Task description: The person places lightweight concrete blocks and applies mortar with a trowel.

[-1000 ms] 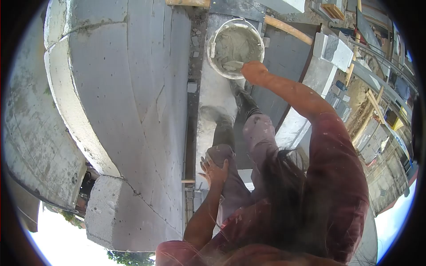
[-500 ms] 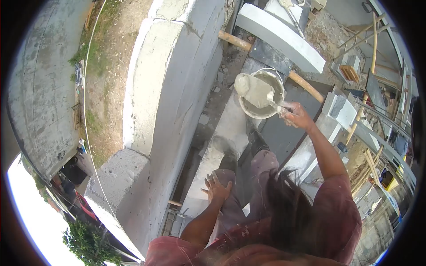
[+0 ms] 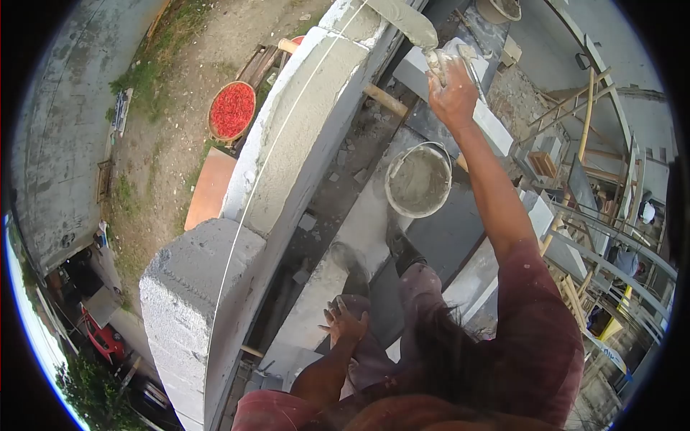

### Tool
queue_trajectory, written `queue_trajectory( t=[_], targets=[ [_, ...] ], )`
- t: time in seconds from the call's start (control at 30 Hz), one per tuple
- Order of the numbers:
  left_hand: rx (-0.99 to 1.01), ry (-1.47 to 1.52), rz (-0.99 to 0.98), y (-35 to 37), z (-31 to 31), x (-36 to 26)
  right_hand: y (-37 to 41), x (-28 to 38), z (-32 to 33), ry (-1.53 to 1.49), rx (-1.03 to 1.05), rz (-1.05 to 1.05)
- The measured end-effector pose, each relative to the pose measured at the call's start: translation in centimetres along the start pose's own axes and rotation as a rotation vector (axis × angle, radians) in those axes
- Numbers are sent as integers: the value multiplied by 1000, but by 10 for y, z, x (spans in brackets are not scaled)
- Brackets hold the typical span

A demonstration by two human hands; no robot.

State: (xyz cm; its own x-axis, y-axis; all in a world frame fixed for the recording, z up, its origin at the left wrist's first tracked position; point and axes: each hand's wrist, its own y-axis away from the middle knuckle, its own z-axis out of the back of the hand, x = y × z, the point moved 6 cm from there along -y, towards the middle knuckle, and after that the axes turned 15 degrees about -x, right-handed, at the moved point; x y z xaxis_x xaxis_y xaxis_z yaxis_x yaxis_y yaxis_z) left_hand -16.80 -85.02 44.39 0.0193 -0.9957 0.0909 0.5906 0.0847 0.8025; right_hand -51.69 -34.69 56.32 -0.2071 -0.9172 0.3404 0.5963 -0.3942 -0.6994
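Note:
My right hand [image 3: 453,92] is wrapped round the handle of a trowel [image 3: 404,20], whose mortar-coated blade reaches over the far part of the block wall [image 3: 309,122]. Wet grey mortar covers the wall's top there. My left hand [image 3: 346,321] rests on my knee with its fingers spread, holding nothing. Between my right arm and the wall stands a bucket [image 3: 418,179] with grey mortar inside and its wire handle raised. A taut white string [image 3: 269,154] runs along the wall top, over a raised rough block [image 3: 205,262] at the near end.
Beyond the wall, a round basket of red items [image 3: 232,110] sits on the ground near a brown board [image 3: 210,188]. A wooden pole [image 3: 386,100] sticks out by the wall. White blocks [image 3: 492,128], another bucket [image 3: 498,8] and a ladder-like frame [image 3: 575,108] are to the right.
My right hand has moved up and forward with the trowel, from above the bucket to the far wall top. My left hand stays on the knee. The view has shifted, showing the red basket.

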Motion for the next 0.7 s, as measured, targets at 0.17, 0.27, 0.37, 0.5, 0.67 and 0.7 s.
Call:
queue_trajectory(
  t=[0.17, 0.27, 0.37, 0.5, 0.67, 0.7],
  targets=[
    [-21, 71, -10, 2, -1, 11, 27, 30, 35, 22, 10, 76],
    [20, -1, -5, 1, -1, 14, 44, 61, 57, -20, 173, 35],
    [25, 6, -9, -1, 0, 16, 59, 96, 70, -10, 130, 228],
    [17, -4, -20, -5, 3, 17, 44, 82, 64, 29, 141, 343],
    [38, -9, -20, -3, -1, 17, -28, 0, 28, 269, -49, 321],
    [8, 1, -22, -4, -5, 18, -39, -14, 20, 274, -51, 324]
  ],
)
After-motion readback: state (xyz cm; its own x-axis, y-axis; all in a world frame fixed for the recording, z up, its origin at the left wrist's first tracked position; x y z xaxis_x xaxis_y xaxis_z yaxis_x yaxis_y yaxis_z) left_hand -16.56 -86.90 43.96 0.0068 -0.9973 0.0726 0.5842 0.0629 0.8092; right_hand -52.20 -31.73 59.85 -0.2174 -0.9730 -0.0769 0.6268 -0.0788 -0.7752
